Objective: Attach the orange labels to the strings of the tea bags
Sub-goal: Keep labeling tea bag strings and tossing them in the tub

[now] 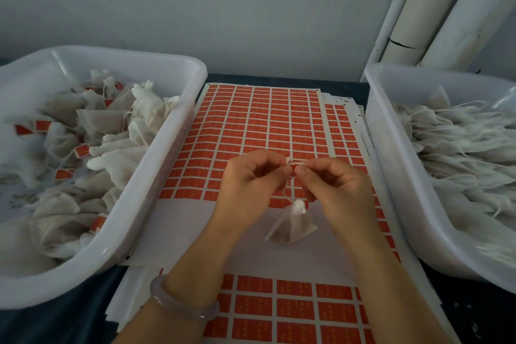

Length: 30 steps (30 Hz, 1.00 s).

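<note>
The dark worktop (279,79) carries everything, with the sheet of orange labels (251,126) lying at its middle. Left of the sheet stands a white bin (156,165) piled with finished tea bags (92,120), at least 6 orange tags showing among them. Right of the sheet a second white bin (391,162) holds a thick heap of untagged tea bags (460,134) with bare strings, so by my reckoning much of the job is left. The sheet says the same: its nearest rows are peeled to blank backing, while the many rows beyond are full.

Over the sheet's near half the left hand (248,179) and right hand (335,184) meet fingertip to fingertip, fingers curled. Together they pinch what looks like 1 orange label (291,169) at the top end of a string (285,190). Whether it is fully folded shut I cannot tell. The string runs down to a pyramid tea bag (293,225) over the sheet's blank strip, hanging or just resting. This 1 seems mid-attachment, not yet ready for the left bin.
</note>
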### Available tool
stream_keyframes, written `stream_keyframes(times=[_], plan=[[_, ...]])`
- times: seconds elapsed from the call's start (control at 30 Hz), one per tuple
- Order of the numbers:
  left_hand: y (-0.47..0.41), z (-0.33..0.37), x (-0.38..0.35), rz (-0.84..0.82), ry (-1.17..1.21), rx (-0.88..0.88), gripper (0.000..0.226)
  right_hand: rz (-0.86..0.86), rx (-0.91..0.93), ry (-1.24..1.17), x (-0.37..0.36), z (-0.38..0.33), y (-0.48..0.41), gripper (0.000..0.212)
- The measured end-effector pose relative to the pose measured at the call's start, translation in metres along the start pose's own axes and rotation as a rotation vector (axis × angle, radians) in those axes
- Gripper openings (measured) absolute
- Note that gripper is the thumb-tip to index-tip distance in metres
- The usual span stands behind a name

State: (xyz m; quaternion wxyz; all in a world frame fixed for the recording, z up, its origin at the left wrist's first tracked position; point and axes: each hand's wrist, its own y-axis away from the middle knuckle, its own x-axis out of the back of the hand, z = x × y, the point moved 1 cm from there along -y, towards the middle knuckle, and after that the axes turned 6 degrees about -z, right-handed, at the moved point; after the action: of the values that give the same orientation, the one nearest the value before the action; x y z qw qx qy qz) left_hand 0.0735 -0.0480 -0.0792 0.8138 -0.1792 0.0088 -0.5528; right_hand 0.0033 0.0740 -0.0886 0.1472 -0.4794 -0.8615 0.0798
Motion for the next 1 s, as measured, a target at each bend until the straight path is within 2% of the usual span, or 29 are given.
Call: stream_keyframes(times=[0.03,0.07,0.13,0.2,0.27,0.3,0.37,0.47,0.57,0.63,0.67,0.73,0.87,0.93,1.0], plan=[[0.0,-0.001,0.002,0.021,0.023,0.013,0.02,-0.044,-0.022,-0.033,0.001,0.001,-0.001,0.011],[-0.001,0.0,0.005,0.055,0.042,0.028,0.02,-0.134,-0.044,-0.029,0.003,0.002,-0.002,0.027],[-0.001,0.002,0.011,0.159,0.061,0.074,0.022,-0.335,-0.092,0.153,0.003,0.002,-0.001,0.05],[0.002,0.006,0.019,0.291,0.057,0.135,0.023,-0.4,-0.018,0.342,-0.006,-0.001,0.003,0.033],[0.006,0.014,0.032,0.39,0.05,0.182,0.014,-0.304,0.095,0.377,-0.024,-0.016,0.001,0.01],[0.01,0.02,0.04,0.426,0.062,0.193,0.008,-0.255,0.149,0.357,-0.036,-0.026,-0.003,0.011],[0.014,0.033,0.062,0.538,0.023,0.164,0.02,-0.201,0.201,0.23,-0.063,-0.053,-0.019,0.007],[0.016,0.057,0.095,0.863,-0.063,0.023,0.024,-0.195,0.24,0.081,-0.108,-0.091,-0.055,0.015],[0.016,0.072,0.11,1.023,0.181,0.032,0.016,-0.278,0.18,0.079,-0.147,-0.102,-0.079,0.006],[0.018,0.072,0.111,1.032,0.369,0.082,0.025,-0.362,0.082,0.181,-0.16,-0.096,-0.083,0.018],[0.02,0.07,0.11,1.03,0.357,0.099,0.029,-0.388,0.038,0.217,-0.16,-0.091,-0.082,0.025],[0.023,0.066,0.103,0.997,0.237,0.108,0.034,-0.355,0.037,0.21,-0.149,-0.089,-0.077,0.026],[0.011,0.066,0.07,0.889,0.069,0.07,0.032,-0.275,0.083,0.28,-0.095,-0.102,-0.067,0.014],[-0.004,0.069,0.037,0.675,-0.027,0.003,0.029,-0.229,0.043,0.374,-0.056,-0.105,-0.066,0.007],[-0.022,0.068,-0.006,0.361,-0.097,-0.005,0.03,-0.137,-0.011,0.504,-0.012,-0.102,-0.067,0.016]])
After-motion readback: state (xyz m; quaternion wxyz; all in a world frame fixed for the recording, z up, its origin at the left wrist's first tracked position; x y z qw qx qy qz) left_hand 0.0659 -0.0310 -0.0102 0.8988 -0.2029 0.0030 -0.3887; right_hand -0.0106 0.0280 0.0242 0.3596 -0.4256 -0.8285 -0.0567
